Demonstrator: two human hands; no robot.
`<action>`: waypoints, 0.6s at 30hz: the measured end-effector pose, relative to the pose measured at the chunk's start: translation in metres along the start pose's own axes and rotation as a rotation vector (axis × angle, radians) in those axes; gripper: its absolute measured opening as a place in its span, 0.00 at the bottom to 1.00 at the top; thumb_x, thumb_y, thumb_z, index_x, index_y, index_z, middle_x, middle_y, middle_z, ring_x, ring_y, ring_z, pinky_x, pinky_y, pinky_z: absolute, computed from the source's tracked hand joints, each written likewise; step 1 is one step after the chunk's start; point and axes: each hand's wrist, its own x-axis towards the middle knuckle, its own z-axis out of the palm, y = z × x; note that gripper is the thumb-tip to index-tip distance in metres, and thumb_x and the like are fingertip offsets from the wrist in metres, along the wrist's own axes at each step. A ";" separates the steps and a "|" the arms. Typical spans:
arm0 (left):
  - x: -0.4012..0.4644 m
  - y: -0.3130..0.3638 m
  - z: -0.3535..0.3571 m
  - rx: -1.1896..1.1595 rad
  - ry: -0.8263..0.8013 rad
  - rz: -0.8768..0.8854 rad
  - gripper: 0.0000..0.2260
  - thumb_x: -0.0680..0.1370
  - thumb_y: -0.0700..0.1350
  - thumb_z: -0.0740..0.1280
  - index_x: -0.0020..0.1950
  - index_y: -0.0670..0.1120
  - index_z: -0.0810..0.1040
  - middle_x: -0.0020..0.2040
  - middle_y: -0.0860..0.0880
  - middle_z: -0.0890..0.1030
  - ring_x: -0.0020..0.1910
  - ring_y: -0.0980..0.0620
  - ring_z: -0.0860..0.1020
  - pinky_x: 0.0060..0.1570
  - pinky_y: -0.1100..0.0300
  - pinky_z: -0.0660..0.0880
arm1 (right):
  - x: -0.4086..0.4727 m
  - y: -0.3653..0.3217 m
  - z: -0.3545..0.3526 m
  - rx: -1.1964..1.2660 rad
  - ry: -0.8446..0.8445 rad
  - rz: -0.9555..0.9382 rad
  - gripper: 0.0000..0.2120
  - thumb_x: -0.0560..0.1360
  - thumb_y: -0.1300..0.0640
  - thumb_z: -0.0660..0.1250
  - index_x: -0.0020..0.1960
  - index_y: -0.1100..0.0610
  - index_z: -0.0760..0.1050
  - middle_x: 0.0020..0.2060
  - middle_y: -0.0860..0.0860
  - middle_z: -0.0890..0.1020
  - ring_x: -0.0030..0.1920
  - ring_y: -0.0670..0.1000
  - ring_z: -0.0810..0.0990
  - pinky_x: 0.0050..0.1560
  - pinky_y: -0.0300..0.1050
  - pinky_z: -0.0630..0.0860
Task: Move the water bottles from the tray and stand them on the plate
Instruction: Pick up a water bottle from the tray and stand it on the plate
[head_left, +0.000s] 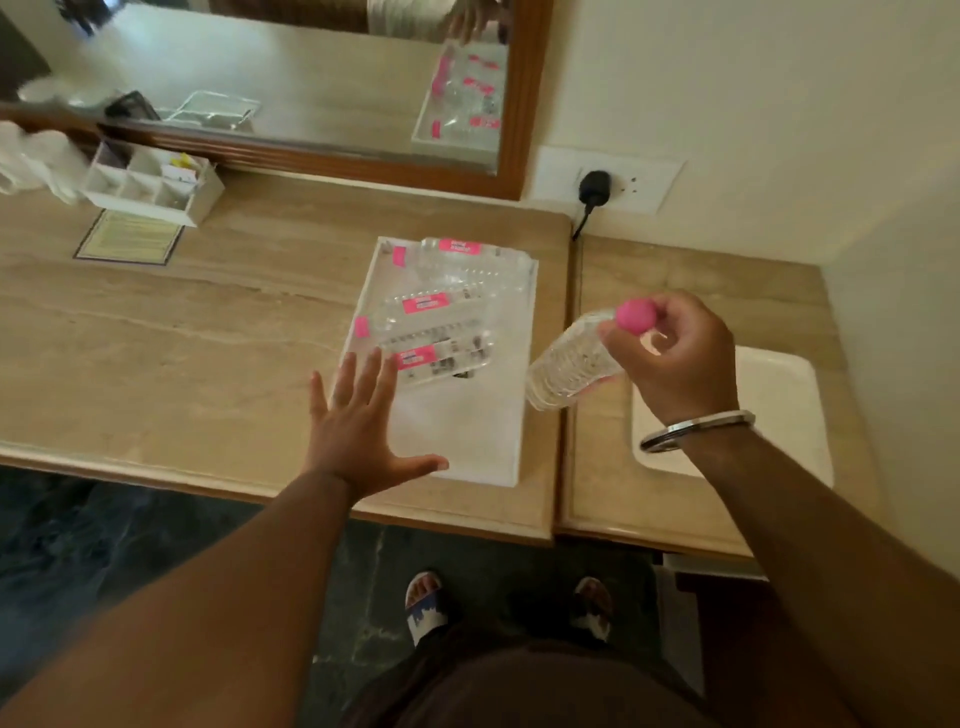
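Note:
A white tray (457, 447) lies on the beige counter with three clear water bottles (431, 332) lying flat in its far half, each with a pink cap and pink label. My right hand (675, 358) grips a fourth water bottle (571, 371) near its pink cap, tilted in the air between the tray and a white rectangular plate (779, 400) on the lower right counter. The plate is bare where it shows; my wrist hides part of it. My left hand (363, 421) hovers spread over the tray's near left edge, holding nothing.
A white compartment organiser (150, 182) and a framed card (130, 239) sit at the far left. A wood-framed mirror (524, 104) backs the counter. A black plug (595, 189) and its cord hang at the wall socket. The counter steps down along a seam (569, 364) to the right section.

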 end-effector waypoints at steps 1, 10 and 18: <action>0.006 0.024 0.001 -0.001 0.014 0.016 0.60 0.60 0.85 0.51 0.80 0.50 0.36 0.81 0.47 0.40 0.79 0.43 0.37 0.74 0.31 0.40 | 0.006 0.009 -0.016 0.006 0.022 0.011 0.11 0.66 0.52 0.75 0.45 0.54 0.76 0.40 0.46 0.81 0.42 0.44 0.79 0.42 0.40 0.76; 0.043 0.235 0.066 -0.158 -0.019 0.119 0.61 0.60 0.84 0.55 0.80 0.50 0.37 0.82 0.46 0.42 0.79 0.45 0.36 0.77 0.39 0.38 | 0.057 0.102 -0.135 -0.144 0.100 0.111 0.18 0.64 0.47 0.77 0.42 0.57 0.72 0.34 0.45 0.75 0.32 0.41 0.71 0.31 0.27 0.65; 0.047 0.294 0.124 -0.318 -0.251 -0.059 0.67 0.59 0.80 0.68 0.77 0.50 0.30 0.80 0.45 0.33 0.76 0.44 0.29 0.77 0.41 0.41 | 0.069 0.146 -0.153 -0.185 0.009 0.164 0.18 0.67 0.50 0.75 0.48 0.59 0.73 0.43 0.55 0.79 0.43 0.54 0.76 0.43 0.45 0.73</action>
